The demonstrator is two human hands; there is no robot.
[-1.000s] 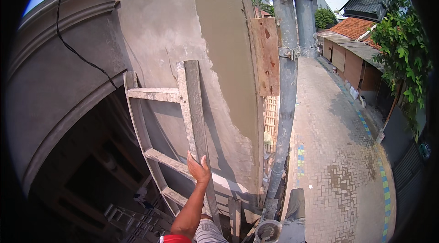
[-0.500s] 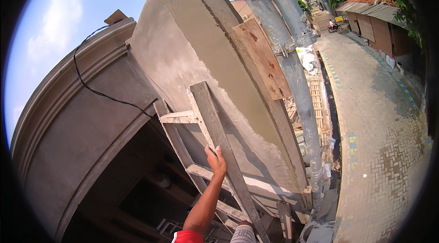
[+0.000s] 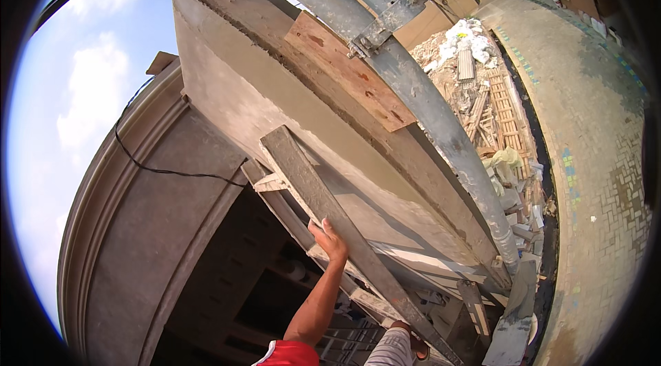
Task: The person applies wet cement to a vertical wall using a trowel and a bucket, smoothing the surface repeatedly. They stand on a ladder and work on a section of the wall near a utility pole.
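Observation:
My left hand (image 3: 330, 241) is closed on the edge of a wooden ladder's wide side rail (image 3: 310, 180), near its upper part. Grey cement smears cover the ladder, whose rungs show left of this rail. It leans by a large plastered slab (image 3: 330, 139), part smooth darker render and part paler. My left arm comes up from a red sleeve (image 3: 292, 353). Low in the view are my knee and patterned grey shorts (image 3: 389, 349), close to the ladder's lower rungs. My right hand is out of view.
Thick grey pipes (image 3: 427, 101) clamped together slant past the slab, with a stained board (image 3: 351, 70) beside them. A black cable (image 3: 172, 172) hangs on the moulded wall (image 3: 158, 132) at left. Far below right lie rubble (image 3: 475, 104), a drain (image 3: 551, 207) and a paved lane (image 3: 592, 159).
My view has swung toward the right and tilted, so more rubble and more of the slab's top edge show. My left hand keeps its hold on the ladder rail.

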